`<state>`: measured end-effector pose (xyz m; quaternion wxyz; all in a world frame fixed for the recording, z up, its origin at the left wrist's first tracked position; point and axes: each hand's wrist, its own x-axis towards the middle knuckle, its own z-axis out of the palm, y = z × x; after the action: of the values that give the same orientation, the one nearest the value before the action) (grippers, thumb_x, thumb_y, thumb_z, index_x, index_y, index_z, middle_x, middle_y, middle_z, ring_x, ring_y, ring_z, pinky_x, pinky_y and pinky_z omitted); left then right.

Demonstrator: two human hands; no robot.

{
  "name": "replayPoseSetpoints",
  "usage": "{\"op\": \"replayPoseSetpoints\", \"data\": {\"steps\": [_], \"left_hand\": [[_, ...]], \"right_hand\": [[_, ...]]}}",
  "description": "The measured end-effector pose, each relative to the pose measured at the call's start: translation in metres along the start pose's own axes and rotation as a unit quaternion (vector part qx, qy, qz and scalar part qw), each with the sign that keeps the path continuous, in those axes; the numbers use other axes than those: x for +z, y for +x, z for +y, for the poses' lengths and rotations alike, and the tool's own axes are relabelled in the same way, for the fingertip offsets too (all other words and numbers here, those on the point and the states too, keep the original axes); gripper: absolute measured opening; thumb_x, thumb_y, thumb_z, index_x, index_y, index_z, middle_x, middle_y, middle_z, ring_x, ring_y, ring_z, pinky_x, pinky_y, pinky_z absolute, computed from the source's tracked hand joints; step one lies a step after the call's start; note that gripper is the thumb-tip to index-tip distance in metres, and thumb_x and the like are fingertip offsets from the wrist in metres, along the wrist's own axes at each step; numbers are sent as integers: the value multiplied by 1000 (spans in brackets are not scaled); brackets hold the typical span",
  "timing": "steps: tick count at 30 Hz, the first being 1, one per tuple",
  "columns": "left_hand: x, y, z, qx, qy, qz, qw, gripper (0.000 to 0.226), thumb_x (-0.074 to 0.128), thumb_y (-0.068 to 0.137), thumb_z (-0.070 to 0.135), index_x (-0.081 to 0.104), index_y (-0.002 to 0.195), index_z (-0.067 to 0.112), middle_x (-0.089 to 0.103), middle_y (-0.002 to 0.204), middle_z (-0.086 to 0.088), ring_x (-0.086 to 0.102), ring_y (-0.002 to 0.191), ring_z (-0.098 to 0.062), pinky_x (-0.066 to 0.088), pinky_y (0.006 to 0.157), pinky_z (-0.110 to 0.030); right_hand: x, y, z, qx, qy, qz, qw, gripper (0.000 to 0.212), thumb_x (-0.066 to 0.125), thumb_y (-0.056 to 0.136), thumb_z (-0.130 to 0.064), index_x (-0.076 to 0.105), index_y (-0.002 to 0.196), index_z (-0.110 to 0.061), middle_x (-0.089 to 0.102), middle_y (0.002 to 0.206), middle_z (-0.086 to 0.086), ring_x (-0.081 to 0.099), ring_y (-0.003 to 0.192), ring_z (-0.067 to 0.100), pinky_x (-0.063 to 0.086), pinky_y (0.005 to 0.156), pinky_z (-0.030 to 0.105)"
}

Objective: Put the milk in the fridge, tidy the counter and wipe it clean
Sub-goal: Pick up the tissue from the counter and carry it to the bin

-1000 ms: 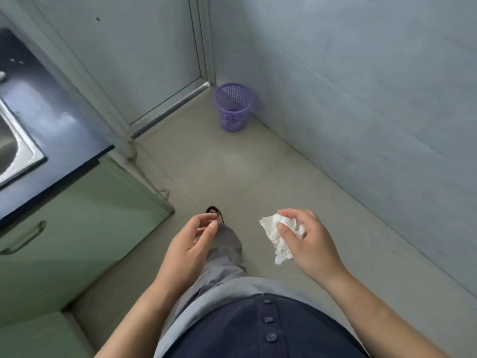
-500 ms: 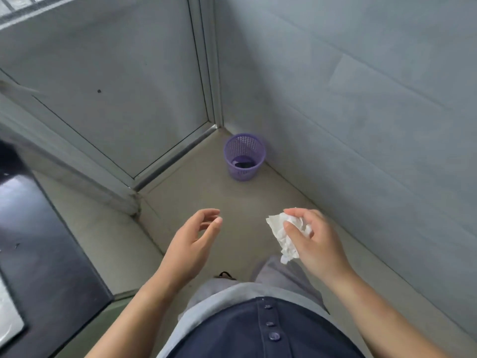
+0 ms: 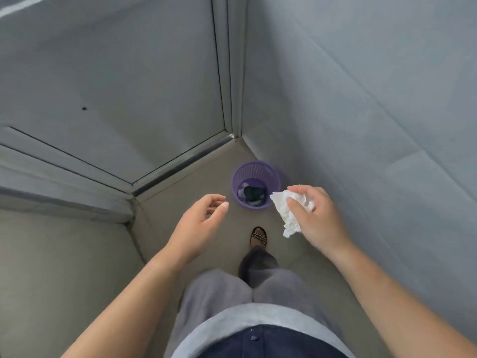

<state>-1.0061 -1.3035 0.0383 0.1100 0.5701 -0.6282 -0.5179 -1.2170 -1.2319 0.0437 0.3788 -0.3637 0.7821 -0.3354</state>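
My right hand (image 3: 313, 219) pinches a crumpled white paper tissue (image 3: 285, 210), held just right of and slightly nearer than a purple mesh waste bin (image 3: 254, 173). The bin stands on the floor in the corner and holds some dark and white rubbish. My left hand (image 3: 200, 223) hangs empty with its fingers loosely curled and apart, left of the bin.
A grey wall (image 3: 361, 112) runs along the right. A door with a metal sill (image 3: 180, 161) closes the far side. My sandalled foot (image 3: 258, 237) stands on the beige floor just short of the bin.
I have walked toward the corner, so the bin is now close in front of my hands. The counter and sink have left the view. The tissue stays in my right hand.
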Motion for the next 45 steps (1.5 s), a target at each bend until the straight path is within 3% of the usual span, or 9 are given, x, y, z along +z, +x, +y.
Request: {"op": "replayPoseSetpoints", "data": {"steps": [3, 10, 15, 22, 26, 31, 36, 41, 45], "left_hand": [[7, 64, 23, -17, 12, -4, 1000, 20, 47, 92, 38, 57, 107, 29, 61, 102, 14, 55, 92, 3, 37, 71, -10], [17, 203, -1, -68, 57, -11, 996, 28, 45, 92, 39, 58, 112, 23, 59, 105, 11, 53, 98, -8, 37, 80, -23], [66, 312, -93, -143, 68, -73, 985, 28, 48, 93, 32, 60, 112, 14, 58, 105, 3, 53, 103, -15, 33, 81, -21], [138, 432, -252, -214, 95, -79, 969, 35, 45, 94, 34, 53, 121, 15, 59, 106, -6, 55, 104, -25, 34, 76, -22], [180, 469, -324, -181, 127, -83, 972, 49, 46, 93, 36, 36, 138, 20, 50, 129, -13, 49, 116, -24, 32, 87, -21], [215, 491, -362, -94, 88, -61, 990, 35, 46, 94, 26, 43, 129, 25, 60, 107, -1, 62, 85, -19, 39, 61, -22], [216, 487, -366, -66, 75, -69, 993, 34, 44, 95, 25, 42, 129, 27, 59, 101, 4, 64, 84, -17, 47, 69, -25], [191, 483, -352, -149, 142, -142, 968, 52, 51, 92, 31, 34, 139, 19, 56, 120, -7, 60, 96, -24, 40, 82, -25], [149, 457, -302, -182, 148, -146, 961, 49, 51, 91, 34, 39, 136, 17, 57, 122, -7, 55, 109, -23, 37, 87, -24]], "right_hand": [[-4, 67, -3, -6, -36, -24, 999, 20, 57, 86, -21, 60, 104, -29, 48, 102, -11, 51, 87, 5, 37, 72, 13], [33, 179, 37, 43, -82, -59, 994, 29, 53, 87, -18, 56, 115, -21, 45, 110, -4, 47, 94, 11, 32, 77, 21], [98, 258, 119, 67, -114, -84, 988, 32, 53, 86, -15, 54, 118, -17, 44, 112, -3, 45, 98, 11, 29, 73, 15], [210, 352, 262, 108, -148, -118, 976, 34, 56, 86, -15, 54, 120, -10, 49, 120, 10, 52, 108, 25, 34, 79, 21], [264, 390, 334, 109, -154, -135, 973, 36, 57, 86, -13, 53, 122, -9, 49, 122, 14, 51, 108, 28, 36, 85, 24], [302, 424, 387, 114, -171, -140, 969, 45, 56, 88, -20, 44, 130, -9, 44, 129, 13, 46, 116, 28, 38, 94, 31], [306, 434, 401, 136, -245, -213, 936, 63, 53, 90, -36, 26, 143, -13, 29, 145, 12, 34, 129, 30, 36, 103, 38], [278, 419, 359, 135, -210, -198, 948, 50, 53, 92, -29, 38, 135, -11, 40, 137, 13, 39, 125, 29, 34, 101, 33], [241, 396, 305, 112, -209, -214, 948, 41, 56, 88, -34, 49, 124, -14, 51, 125, 12, 46, 117, 28, 40, 94, 33]]}}
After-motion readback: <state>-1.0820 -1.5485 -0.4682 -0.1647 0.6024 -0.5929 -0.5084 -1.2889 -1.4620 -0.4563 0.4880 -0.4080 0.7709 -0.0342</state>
